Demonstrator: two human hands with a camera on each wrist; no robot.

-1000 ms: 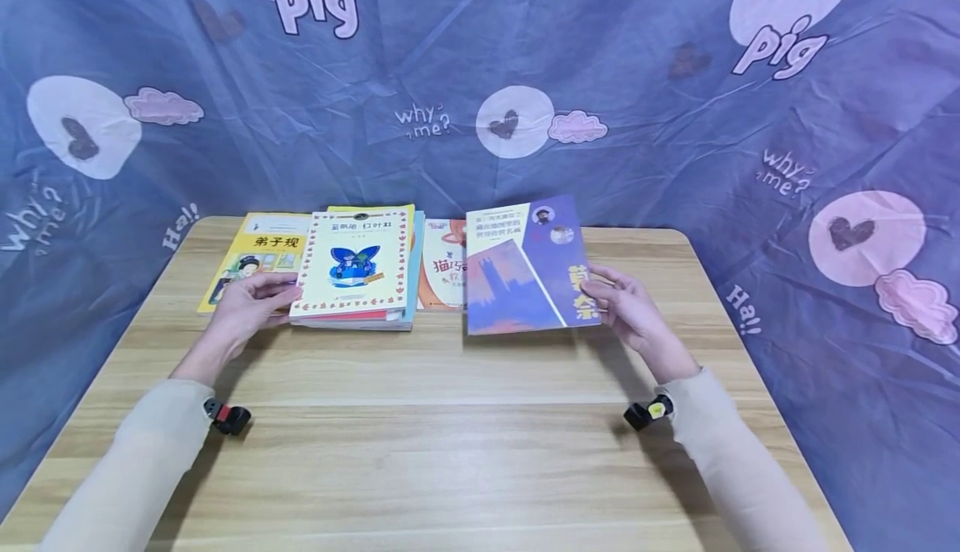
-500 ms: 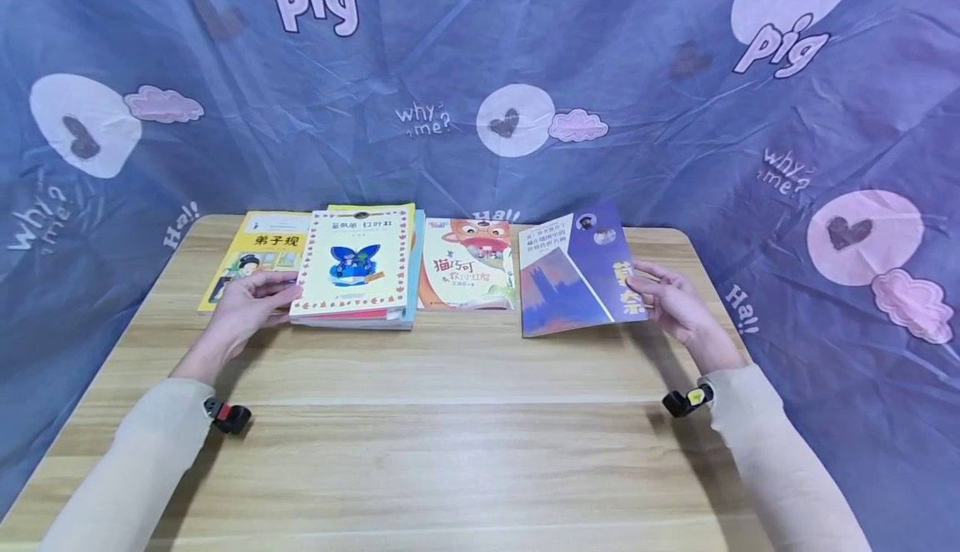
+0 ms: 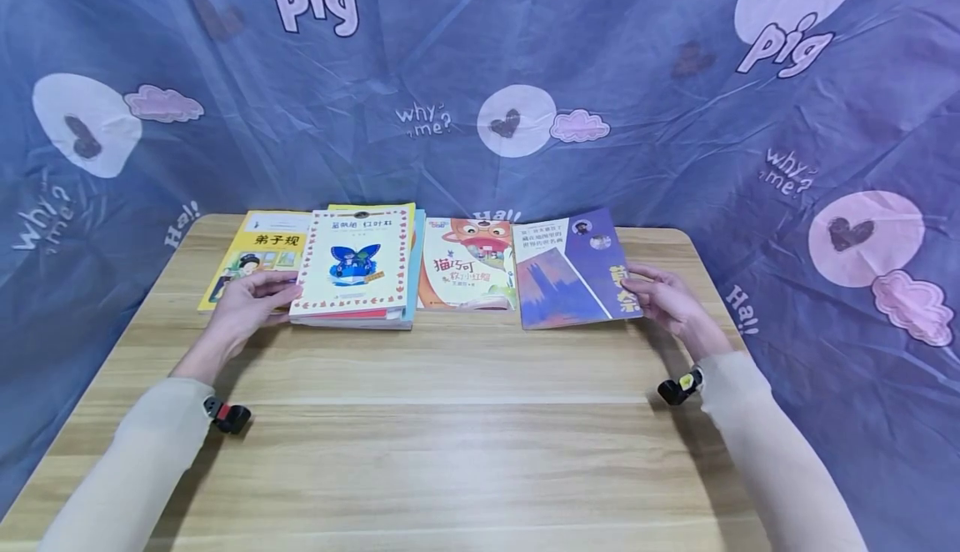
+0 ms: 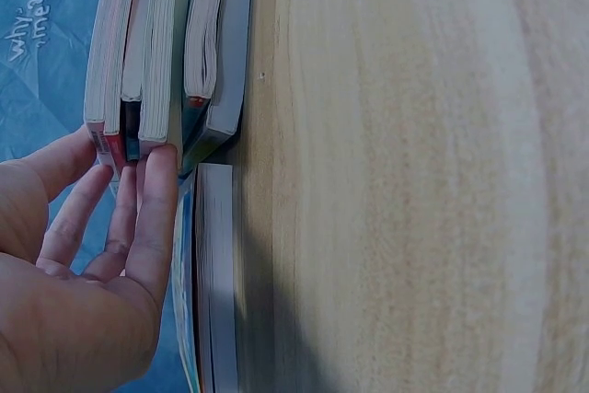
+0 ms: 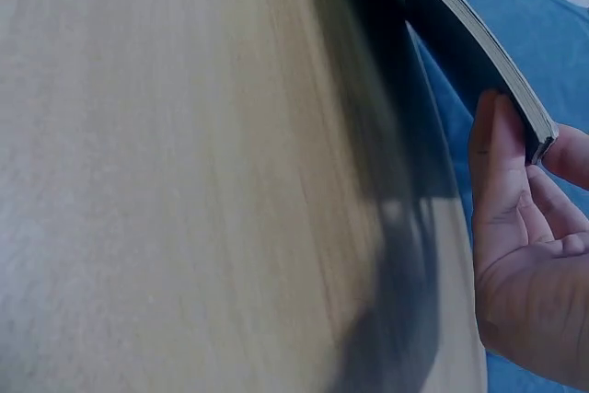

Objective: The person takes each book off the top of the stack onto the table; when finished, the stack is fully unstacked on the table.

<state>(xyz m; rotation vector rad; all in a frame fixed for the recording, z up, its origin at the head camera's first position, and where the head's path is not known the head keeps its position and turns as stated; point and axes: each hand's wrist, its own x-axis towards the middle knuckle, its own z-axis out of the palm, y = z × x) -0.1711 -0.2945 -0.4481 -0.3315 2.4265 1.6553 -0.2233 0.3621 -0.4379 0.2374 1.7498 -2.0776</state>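
Note:
My left hand (image 3: 247, 310) grips the left edge of several stacked books, thumb on top and fingers beneath. The top one is a white book with a blue butterfly (image 3: 354, 264); the upper books' page edges (image 4: 158, 52) show in the left wrist view, with other books under them. My right hand (image 3: 667, 302) pinches the right edge of a purple paperback book (image 3: 573, 273). In the right wrist view that book (image 5: 479, 48) is tilted, its held edge raised off the table. Between the two lies a book with a red cartoon animal (image 3: 472, 264), flat on the table.
A yellow book (image 3: 255, 248) lies at the far left, partly under the held stack and behind my left hand. The wooden table (image 3: 450, 444) ends at a blue printed cloth (image 3: 450, 52) that hangs behind it and at both sides.
My right hand has carried the purple book to the right and lowered it, uncovering the book with the red cartoon animal. My left hand and its books stay in place.

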